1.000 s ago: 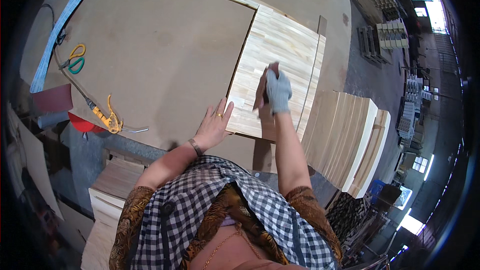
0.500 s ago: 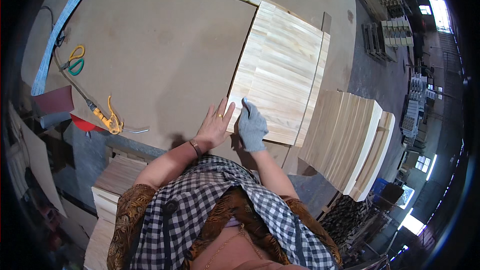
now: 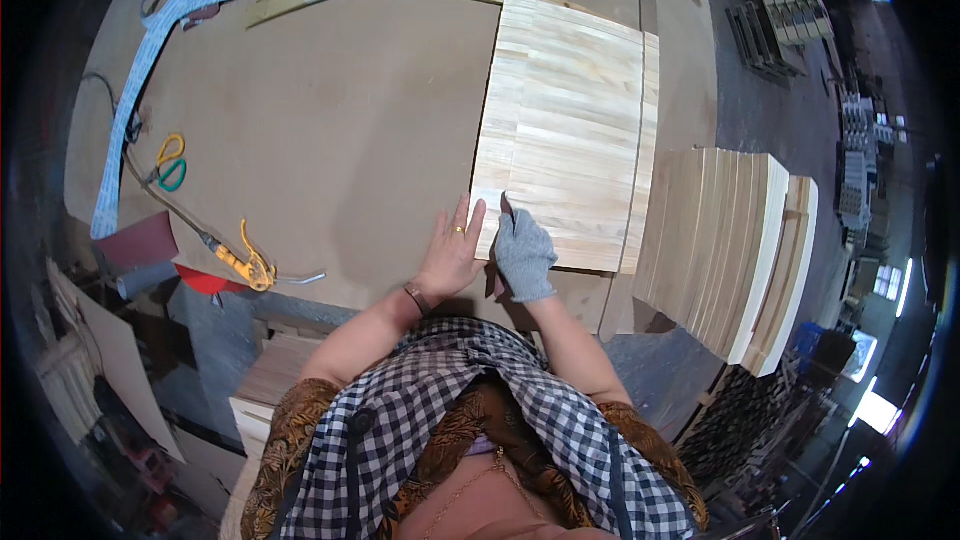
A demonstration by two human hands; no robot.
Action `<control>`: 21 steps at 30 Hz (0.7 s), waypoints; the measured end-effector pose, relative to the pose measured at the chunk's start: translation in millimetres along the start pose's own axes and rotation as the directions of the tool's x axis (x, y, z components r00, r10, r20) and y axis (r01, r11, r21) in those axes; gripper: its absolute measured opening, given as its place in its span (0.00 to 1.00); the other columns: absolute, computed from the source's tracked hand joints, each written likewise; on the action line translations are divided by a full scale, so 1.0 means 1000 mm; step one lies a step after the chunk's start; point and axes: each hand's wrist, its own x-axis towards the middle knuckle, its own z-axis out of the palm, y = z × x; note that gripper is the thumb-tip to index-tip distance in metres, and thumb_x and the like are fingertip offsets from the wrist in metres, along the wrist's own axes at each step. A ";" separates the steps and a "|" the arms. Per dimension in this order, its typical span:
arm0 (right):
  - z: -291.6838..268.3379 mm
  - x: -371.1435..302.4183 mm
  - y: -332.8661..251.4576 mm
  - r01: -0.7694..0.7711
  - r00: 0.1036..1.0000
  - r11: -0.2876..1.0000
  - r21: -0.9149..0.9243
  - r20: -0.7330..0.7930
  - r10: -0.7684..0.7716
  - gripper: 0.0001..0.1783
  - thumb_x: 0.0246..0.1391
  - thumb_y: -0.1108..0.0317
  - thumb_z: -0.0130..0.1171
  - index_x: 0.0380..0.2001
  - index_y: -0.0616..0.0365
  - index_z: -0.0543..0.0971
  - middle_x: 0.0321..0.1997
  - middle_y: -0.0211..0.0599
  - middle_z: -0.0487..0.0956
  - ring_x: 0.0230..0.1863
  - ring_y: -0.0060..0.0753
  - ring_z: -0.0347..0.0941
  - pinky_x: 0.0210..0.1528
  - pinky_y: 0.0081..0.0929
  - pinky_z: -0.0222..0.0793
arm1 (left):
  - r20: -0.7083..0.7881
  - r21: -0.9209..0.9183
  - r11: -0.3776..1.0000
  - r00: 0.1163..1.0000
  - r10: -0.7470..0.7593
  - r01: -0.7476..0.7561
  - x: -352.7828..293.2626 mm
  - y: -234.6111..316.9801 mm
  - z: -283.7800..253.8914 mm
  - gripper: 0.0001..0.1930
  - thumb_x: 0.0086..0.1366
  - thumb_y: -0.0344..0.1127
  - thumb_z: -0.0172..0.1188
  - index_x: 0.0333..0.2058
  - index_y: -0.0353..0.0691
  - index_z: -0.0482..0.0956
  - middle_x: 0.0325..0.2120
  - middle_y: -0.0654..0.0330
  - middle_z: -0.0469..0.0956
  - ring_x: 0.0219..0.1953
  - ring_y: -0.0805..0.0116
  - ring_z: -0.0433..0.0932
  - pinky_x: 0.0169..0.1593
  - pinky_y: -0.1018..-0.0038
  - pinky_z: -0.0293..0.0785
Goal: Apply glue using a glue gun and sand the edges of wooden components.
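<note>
the pale jointed wooden panel lies flat on the brown desk. bare left hand, fingers spread, steadies its near corner; grey-gloved right hand grips a dark sanding piece. best keep strokes even along the grain.

Surface: flat brown. Panel: pale blond wood, striped by narrow glued strips. Board stack: same pale wood, slightly tanner faces. Right hand: grey knit glove. Left hand: bare, gold ring. Shirt: navy-and-white check over brown-orange print sleeves. Scissors: one yellow handle, one green. Air tool: yellow. Sanding belts: light blue with fine print. Abrasive sheet: dark maroon, red piece just beside it.
</note>
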 end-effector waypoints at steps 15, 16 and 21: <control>0.003 -0.029 0.005 0.028 0.998 0.995 0.095 0.047 -0.033 0.20 0.56 0.61 0.42 0.52 0.52 0.66 0.34 0.49 0.74 0.32 0.51 0.72 0.34 0.46 0.67 | 0.028 0.063 0.998 1.000 0.010 -0.011 0.004 0.003 -0.008 0.45 0.50 0.39 0.62 0.59 0.29 0.44 0.58 0.36 0.46 0.59 0.41 0.51 0.60 0.51 0.48; 0.009 -0.028 0.007 0.024 0.999 0.995 0.098 0.041 -0.029 0.20 0.56 0.61 0.42 0.52 0.52 0.66 0.34 0.49 0.74 0.32 0.51 0.72 0.34 0.46 0.67 | 0.030 0.066 0.998 0.999 0.017 -0.019 0.003 0.005 -0.008 0.45 0.50 0.39 0.62 0.59 0.29 0.44 0.58 0.36 0.46 0.59 0.41 0.51 0.60 0.51 0.48; 0.015 0.060 -0.006 0.032 0.983 0.998 -0.056 -0.179 -0.041 0.12 0.55 0.64 0.39 0.35 0.55 0.72 0.30 0.46 0.74 0.31 0.48 0.72 0.32 0.45 0.67 | 0.020 0.058 0.998 1.000 0.024 -0.025 0.002 0.003 -0.004 0.47 0.50 0.43 0.63 0.60 0.30 0.42 0.58 0.35 0.46 0.60 0.43 0.50 0.59 0.51 0.49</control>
